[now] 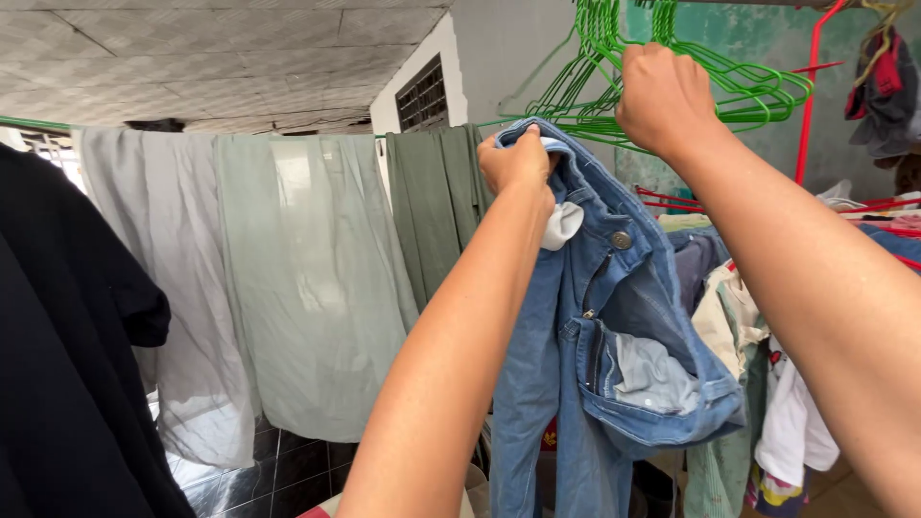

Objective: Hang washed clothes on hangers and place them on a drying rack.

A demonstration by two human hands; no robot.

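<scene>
Left hand grips faded blue denim jeans at the waistband; right hand, at two o'clock, clasps green wire hangers.

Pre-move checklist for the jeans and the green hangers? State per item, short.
1. Left hand grips the waistband of the blue jeans: ok.
2. Right hand closed on the bunch of green hangers: ok.
3. One single hanger separated from the bunch: cannot tell, the wires overlap.
4. Jeans waistband held open: ok, it gapes, button showing.
5. Jeans already on a hanger: not ok, they hang from the left hand only.
6. Free space on the rail: cannot tell, the rail is mostly out of frame.
</scene>
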